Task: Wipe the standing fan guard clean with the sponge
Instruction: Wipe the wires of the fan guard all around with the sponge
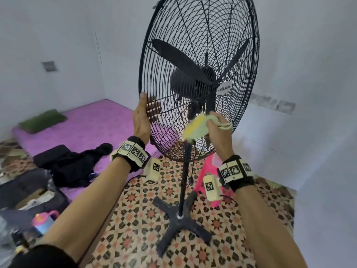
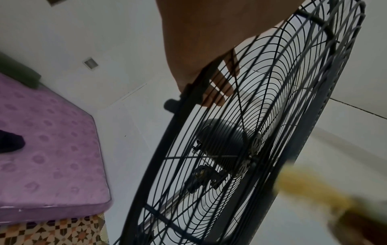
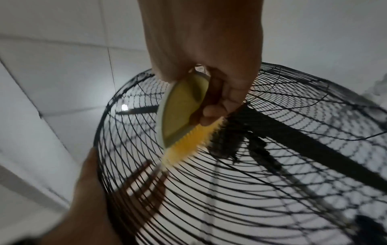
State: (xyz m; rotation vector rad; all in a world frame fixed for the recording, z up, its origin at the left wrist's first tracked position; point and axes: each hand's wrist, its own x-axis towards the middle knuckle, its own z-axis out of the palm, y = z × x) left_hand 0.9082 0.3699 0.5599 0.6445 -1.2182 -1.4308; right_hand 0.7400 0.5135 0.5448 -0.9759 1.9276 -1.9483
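Right hand (image 1: 217, 130) closed round the sponge (image 1: 195, 125), a yellow bristled pad on a pale handled back, held against the lower front wires of the fan guard (image 1: 199, 80); left hand (image 1: 142, 117) clamped on the guard's rim just beside and above it, thumb over the front edge, fingers (image 1: 153, 108) curled in behind the wires. Judged mid-wipe on the lower sector, with most of the guard above both hands not yet reached. Next move calls for steady bracing at the rim and strokes carried upward and outward along the wires, clear of the blades (image 1: 179, 60) behind.
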